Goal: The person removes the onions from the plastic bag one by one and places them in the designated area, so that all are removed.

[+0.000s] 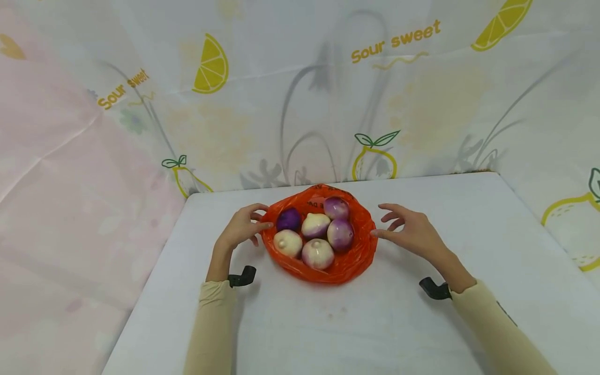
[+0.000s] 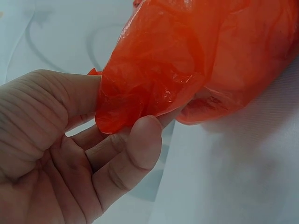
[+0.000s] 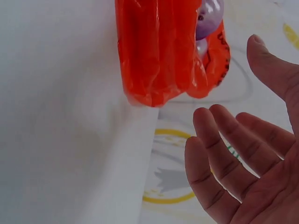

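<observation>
A red plastic bag (image 1: 347, 268) sits on the white table with its mouth rolled wide. Inside lie several glossy purple-and-white onions (image 1: 318, 254) and a dark purple round piece (image 1: 288, 219). My left hand (image 1: 245, 225) pinches the bag's left edge, the thumb over the rim and the fingers outside, as the left wrist view shows close up. On the other side, my right hand (image 1: 407, 229) is held with spread, loosely bent fingers just off the bag's right edge. In the right wrist view a gap shows between those fingers (image 3: 212, 149) and the bag.
The white table (image 1: 328, 333) reaches back to a hanging cloth (image 1: 281, 104) printed with lemons and lettering. A pink-toned cloth (image 1: 61, 208) hangs at the left. Black wrist mounts (image 1: 242, 276) stick out from both forearms, which wear pale sleeves (image 1: 211, 328).
</observation>
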Motion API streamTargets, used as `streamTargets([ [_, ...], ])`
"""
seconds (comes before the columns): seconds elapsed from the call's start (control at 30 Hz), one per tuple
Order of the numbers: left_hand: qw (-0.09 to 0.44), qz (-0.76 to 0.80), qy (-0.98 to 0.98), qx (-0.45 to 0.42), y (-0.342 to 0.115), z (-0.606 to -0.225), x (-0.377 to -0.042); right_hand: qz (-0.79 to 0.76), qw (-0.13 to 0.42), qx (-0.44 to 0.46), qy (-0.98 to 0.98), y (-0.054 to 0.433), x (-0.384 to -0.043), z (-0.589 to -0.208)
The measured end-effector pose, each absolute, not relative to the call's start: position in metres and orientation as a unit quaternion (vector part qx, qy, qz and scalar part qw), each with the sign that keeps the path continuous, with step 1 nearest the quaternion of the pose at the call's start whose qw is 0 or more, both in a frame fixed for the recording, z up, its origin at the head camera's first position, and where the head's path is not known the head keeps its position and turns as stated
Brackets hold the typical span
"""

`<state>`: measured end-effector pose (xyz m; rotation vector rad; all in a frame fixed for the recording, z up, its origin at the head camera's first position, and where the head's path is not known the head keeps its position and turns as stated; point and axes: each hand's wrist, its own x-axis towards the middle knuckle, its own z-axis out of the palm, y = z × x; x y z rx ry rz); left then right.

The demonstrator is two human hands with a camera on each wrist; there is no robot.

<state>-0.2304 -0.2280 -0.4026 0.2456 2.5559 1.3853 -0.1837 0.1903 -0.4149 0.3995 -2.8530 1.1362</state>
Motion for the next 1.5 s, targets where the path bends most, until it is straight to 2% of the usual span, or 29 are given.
streamTargets([
  [0.63, 0.11, 0.474, 0.869, 0.087, -0.227, -0.402, -0.229, 0.409, -0.03, 0.115, -0.905, 0.148, -0.195, -0.426],
  [1.5, 0.109, 0.467, 0.873, 0.088, -0.226, -0.403, -0.229, 0.378, -0.032, 0.103, -0.919, 0.114, -0.195, -0.439],
])
